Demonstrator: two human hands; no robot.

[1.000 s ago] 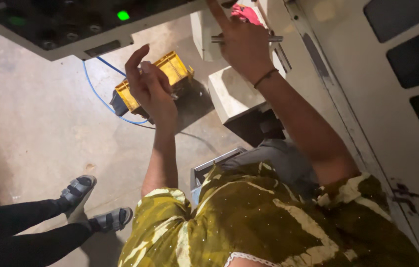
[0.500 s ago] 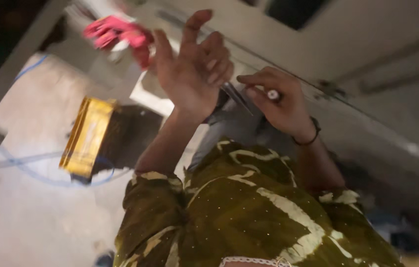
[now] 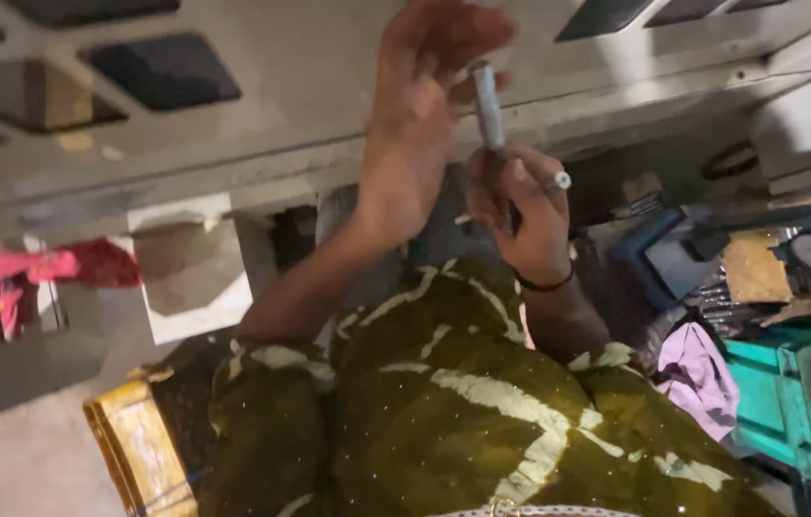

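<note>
The right hand (image 3: 520, 215) is gripping a slim grey metal rod (image 3: 488, 115), fingers clenched around its lower end so that the rod is standing nearly upright above the fist. The left hand (image 3: 420, 124) is raised just beside it with the fingers loosely spread and released, its fingertips near the rod's top end; whether they are touching the rod is hard to tell, as the hand is blurred. A dark band (image 3: 544, 283) is circling the right wrist. Behind both hands a pale machine panel (image 3: 271, 115) with dark openings is filling the view. Well to the left of the left hand a pink rag (image 3: 27, 278) is hanging, and below it a yellow crate (image 3: 133, 450) is sitting on the floor. To the right of the right hand a green box (image 3: 788, 402) is standing.
</note>
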